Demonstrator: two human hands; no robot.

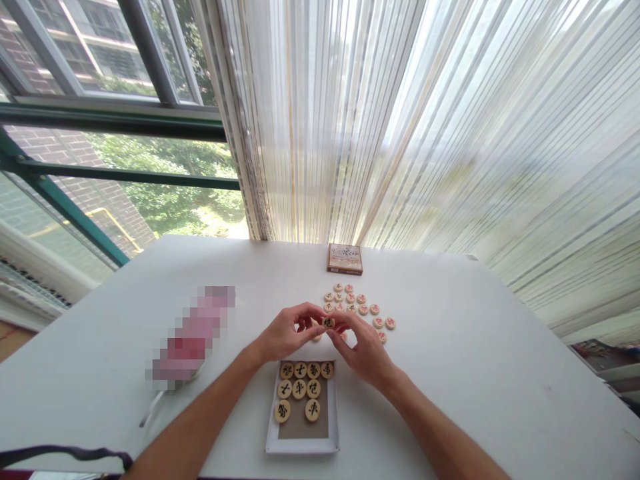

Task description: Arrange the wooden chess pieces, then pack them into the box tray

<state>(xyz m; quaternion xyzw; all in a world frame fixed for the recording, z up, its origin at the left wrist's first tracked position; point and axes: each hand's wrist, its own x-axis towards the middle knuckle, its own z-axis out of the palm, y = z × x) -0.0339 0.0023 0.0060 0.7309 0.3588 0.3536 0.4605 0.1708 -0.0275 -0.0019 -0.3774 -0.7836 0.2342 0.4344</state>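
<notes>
Between the fingertips of my left hand [287, 333] and my right hand [365, 347] is one xiangqi piece [328, 323], a round wooden disc with a black character facing up. Both hands pinch it above the table, just beyond an open box tray [303, 445]. Several black-character xiangqi pieces [299, 389] lie face up in the tray, in rows towards its far side. Past my hands, more xiangqi pieces [363, 309] with red and black characters are spread on the table. My fingers partly cover some of them.
A small printed box [345, 259] lies at the far side of the white table [450, 373]. To the left is a blurred-out pinkish object [193, 337] with a cord by it. A striped string curtain [320, 133] and a window stand behind the table.
</notes>
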